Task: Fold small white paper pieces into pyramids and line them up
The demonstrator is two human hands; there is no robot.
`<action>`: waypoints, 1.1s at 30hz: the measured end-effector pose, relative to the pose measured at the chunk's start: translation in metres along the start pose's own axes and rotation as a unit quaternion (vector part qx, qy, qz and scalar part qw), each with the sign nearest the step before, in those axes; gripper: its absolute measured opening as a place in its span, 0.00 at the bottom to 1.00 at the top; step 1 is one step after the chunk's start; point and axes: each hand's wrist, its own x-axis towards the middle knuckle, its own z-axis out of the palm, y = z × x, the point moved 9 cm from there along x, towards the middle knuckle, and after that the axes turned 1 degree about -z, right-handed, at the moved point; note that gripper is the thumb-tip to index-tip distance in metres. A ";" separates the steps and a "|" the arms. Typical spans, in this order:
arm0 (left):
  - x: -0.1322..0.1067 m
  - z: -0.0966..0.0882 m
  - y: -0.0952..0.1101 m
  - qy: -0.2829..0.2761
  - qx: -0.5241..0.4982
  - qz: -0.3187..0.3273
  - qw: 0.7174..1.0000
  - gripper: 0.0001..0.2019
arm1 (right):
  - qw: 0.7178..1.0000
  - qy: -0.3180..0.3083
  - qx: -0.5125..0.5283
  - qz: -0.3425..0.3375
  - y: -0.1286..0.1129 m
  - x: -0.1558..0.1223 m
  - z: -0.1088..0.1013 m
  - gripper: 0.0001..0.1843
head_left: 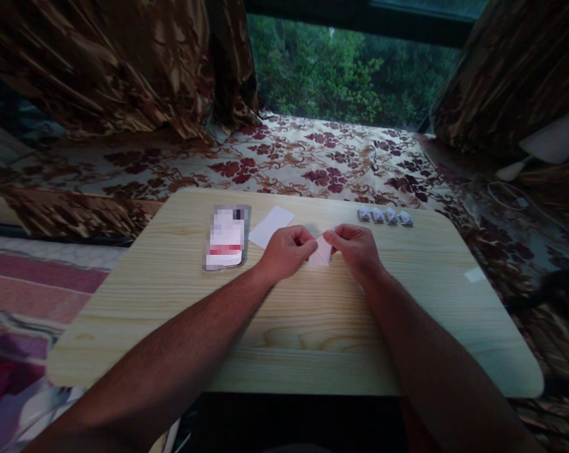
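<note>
A small white piece of folded paper [320,251] with crease lines is held between both hands, over the middle of the wooden table [307,314]. My left hand [288,250] pinches its left edge between thumb and fingers. At its upper right side, my right hand [358,249] grips the paper the same way. Behind my left hand lies a flat white sheet of paper [271,225], partly covered by that hand. Several small folded paper shapes [385,216] with pointed tops stand in a row at the table's back right.
Left of the sheet lies a phone-like flat object [225,238], its face blurred out. A small white scrap [475,275] is near the table's right edge. Beyond the table, a ledge with floral cloth [322,151] runs below the window, between brown curtains [171,63].
</note>
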 end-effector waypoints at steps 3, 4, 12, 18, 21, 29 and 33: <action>0.000 0.000 -0.001 -0.002 -0.003 -0.008 1.000 0.09 | 1.000 -0.003 -0.012 -0.003 0.001 0.001 0.000 0.14; 0.000 0.000 -0.001 -0.003 -0.003 -0.009 1.000 0.09 | 1.000 -0.006 -0.012 -0.005 0.002 0.001 0.000 0.15; 0.001 0.000 -0.003 -0.008 0.006 -0.007 1.000 0.09 | 0.999 0.010 -0.030 -0.036 -0.002 0.002 -0.003 0.14; 0.001 0.002 -0.003 -0.015 0.000 -0.009 1.000 0.09 | 0.997 0.034 -0.032 -0.053 -0.007 0.001 -0.007 0.13; 0.000 0.002 -0.001 -0.016 0.002 -0.005 1.000 0.09 | 0.997 0.043 -0.035 -0.061 -0.011 -0.001 -0.008 0.12; 0.001 -0.002 0.003 -0.009 0.001 -0.004 1.000 0.09 | 0.994 0.060 -0.058 -0.068 -0.017 -0.004 -0.007 0.12; 0.000 -0.004 0.003 -0.003 -0.003 -0.007 1.000 0.09 | 0.995 0.056 -0.053 -0.066 -0.016 -0.003 -0.007 0.13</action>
